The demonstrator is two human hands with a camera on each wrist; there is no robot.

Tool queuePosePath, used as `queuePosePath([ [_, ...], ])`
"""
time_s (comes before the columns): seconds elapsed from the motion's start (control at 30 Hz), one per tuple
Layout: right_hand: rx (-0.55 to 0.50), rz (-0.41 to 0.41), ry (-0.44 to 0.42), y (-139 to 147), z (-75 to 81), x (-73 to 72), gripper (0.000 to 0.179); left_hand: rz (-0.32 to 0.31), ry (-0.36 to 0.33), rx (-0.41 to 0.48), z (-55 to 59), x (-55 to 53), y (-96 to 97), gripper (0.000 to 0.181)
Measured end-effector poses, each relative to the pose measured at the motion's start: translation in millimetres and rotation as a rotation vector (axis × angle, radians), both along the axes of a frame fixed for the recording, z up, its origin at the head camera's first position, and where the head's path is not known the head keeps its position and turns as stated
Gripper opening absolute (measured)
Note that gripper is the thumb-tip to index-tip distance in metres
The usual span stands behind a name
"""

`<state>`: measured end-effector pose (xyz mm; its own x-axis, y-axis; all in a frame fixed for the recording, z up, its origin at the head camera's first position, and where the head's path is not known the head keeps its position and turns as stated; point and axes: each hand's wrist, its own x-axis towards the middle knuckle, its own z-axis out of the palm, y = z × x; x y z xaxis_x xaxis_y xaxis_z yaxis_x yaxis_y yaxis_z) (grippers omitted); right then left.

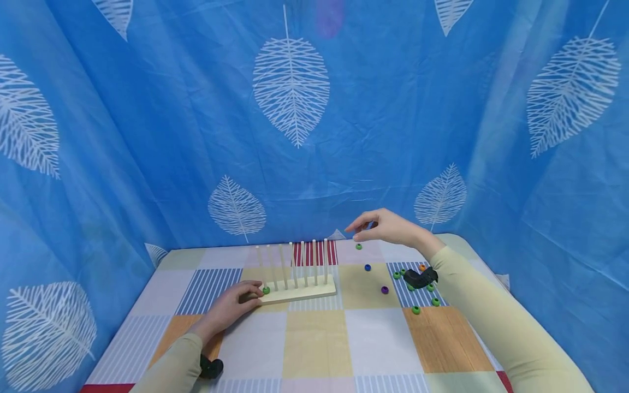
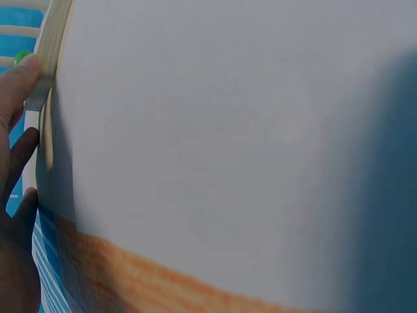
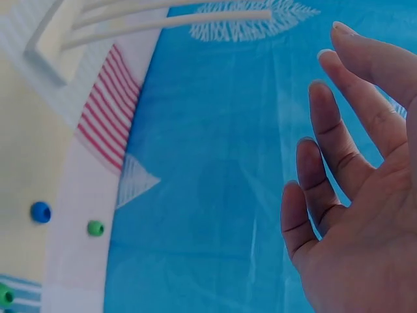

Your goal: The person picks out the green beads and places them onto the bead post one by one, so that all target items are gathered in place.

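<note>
A pale wooden rack with a row of upright pegs stands toward the back of the table. On its leftmost peg, down at the base, sits a green bead. My left hand holds the rack's left end, thumb and fingers on either side of it; in the left wrist view the thumb is at the base's edge beside that bead. Raised over the table's back, right of the rack, my right hand has loosely bent fingers and a bare palm. A green bead lies below its fingertips.
A blue bead and a purple bead lie right of the rack. Farther right are several green beads and an orange bead, partly under my right forearm. A blue leaf-patterned curtain encloses the back and sides of the checkered tablecloth.
</note>
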<state>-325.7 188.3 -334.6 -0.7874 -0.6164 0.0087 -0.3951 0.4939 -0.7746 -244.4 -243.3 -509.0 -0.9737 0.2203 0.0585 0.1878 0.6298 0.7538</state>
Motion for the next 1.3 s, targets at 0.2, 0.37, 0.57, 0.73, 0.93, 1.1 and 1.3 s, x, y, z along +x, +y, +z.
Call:
queuePosePath([
  [0.2, 0.037, -0.075, -0.005, 23.1, -19.4, 8.7, 0.029, -0.010, 0.004, -0.005, -1.7, -1.7, -1.1, 0.010],
  [0.37, 0.047, -0.108, -0.015, 47.2, -38.3, 18.1, 0.029, -0.001, 0.003, -0.008, -1.6, -1.5, -0.5, 0.010],
  [0.57, 0.037, -0.148, -0.032, 77.5, -60.0, 27.6, 0.030, 0.007, 0.000, -0.016, -0.3, -0.9, 0.9, 0.009],
  [0.73, 0.025, -0.165, -0.046, 95.4, -75.8, 37.3, 0.031, 0.015, -0.011, -0.016, -1.7, -2.0, 0.6, 0.010],
  [0.93, 0.039, -0.204, -0.039, 111.1, -91.2, 51.3, 0.035, 0.018, -0.010, -0.019, -3.0, -2.4, 0.1, 0.012],
  [1.1, 0.036, -0.244, -0.060, 122.4, -102.0, 64.8, 0.037, 0.016, -0.007, -0.016, -3.5, -3.2, 0.5, 0.012],
  [1.3, 0.018, -0.322, -0.131, 137.9, -115.2, 76.6, 0.040, 0.019, -0.008, -0.022, -4.3, -3.7, 0.3, 0.012],
])
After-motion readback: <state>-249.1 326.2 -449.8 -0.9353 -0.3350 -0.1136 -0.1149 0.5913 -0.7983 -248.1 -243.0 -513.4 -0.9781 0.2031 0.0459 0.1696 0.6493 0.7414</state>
